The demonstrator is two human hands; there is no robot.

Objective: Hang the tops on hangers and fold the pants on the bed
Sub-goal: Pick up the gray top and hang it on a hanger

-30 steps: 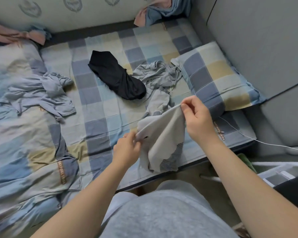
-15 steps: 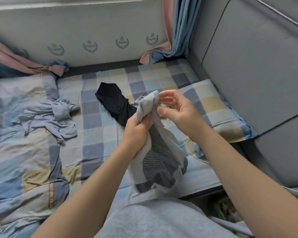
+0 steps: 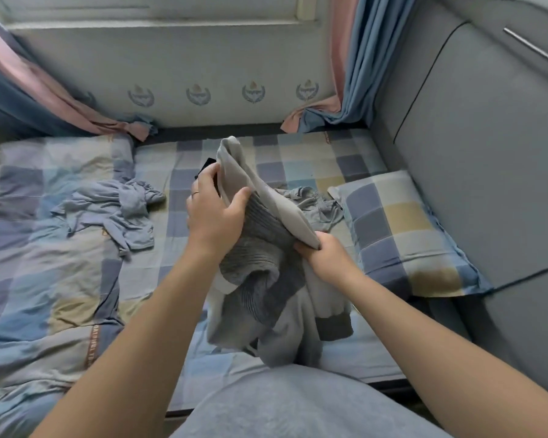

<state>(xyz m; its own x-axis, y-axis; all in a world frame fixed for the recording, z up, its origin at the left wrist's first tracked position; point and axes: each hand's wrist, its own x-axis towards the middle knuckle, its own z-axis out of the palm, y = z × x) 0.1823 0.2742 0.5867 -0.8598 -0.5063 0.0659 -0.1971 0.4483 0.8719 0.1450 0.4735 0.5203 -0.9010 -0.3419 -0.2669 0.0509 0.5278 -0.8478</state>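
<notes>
I hold a grey knitted top (image 3: 266,279) with light and dark bands up above the checked bed (image 3: 314,162). My left hand (image 3: 215,210) grips its upper part, thumb on the fabric. Lower and to the right, my right hand (image 3: 326,257) pinches an edge of the light band. The rest of the top hangs bunched down to the bed's front edge. A crumpled blue garment (image 3: 114,213) lies to the left. A grey garment (image 3: 310,203) lies by the pillow, partly hidden by the top. A black garment (image 3: 207,164) peeks out behind my left hand.
A checked pillow (image 3: 402,229) lies at the right against a grey padded headboard (image 3: 475,137). A rumpled checked duvet (image 3: 38,279) covers the left of the bed. Pink and blue curtains (image 3: 345,74) hang at the far wall.
The view has tilted up toward the wall. My left hand raised the top higher, and my right hand moved down and took hold of its lower edge. More of the top now hangs unfolded.
</notes>
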